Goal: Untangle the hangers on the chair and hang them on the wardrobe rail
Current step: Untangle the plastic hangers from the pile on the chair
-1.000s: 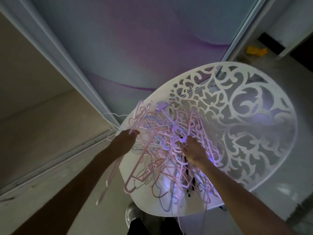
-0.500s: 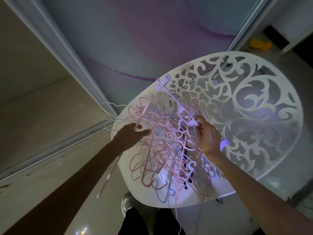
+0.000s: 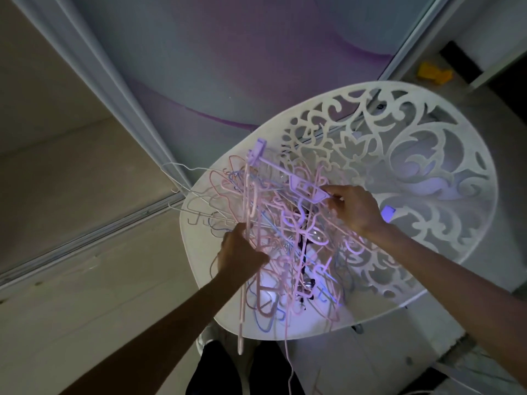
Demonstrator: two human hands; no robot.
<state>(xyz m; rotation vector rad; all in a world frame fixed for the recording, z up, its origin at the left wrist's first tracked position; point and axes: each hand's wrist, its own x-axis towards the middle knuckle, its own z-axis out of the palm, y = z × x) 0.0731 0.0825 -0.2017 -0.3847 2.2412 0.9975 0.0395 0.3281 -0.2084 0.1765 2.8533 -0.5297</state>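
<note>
A tangled heap of pink, blue and white hangers (image 3: 281, 235) lies on the seat of a white chair (image 3: 422, 178) with a cut-out scroll pattern. My right hand (image 3: 353, 208) pinches the middle of a pale lilac clip hanger (image 3: 296, 182) raised above the heap, its clip end (image 3: 256, 152) pointing up and left. My left hand (image 3: 241, 252) grips pink hanger bars at the heap's left side. Thin white wire hangers (image 3: 185, 178) stick out past the chair's left edge. The wardrobe rail is out of view.
A sliding wardrobe door (image 3: 228, 58) with a purple wave pattern stands behind the chair, its floor track (image 3: 94, 238) running left. The open wardrobe interior (image 3: 42, 138) is at the left. A yellow object (image 3: 433, 72) lies on the floor at upper right. My shoe (image 3: 205, 337) is under the chair edge.
My right hand has lifted the lilac clip hanger higher and to the right out of the heap. My left hand has dropped lower onto the pink bars. The camera has moved closer.
</note>
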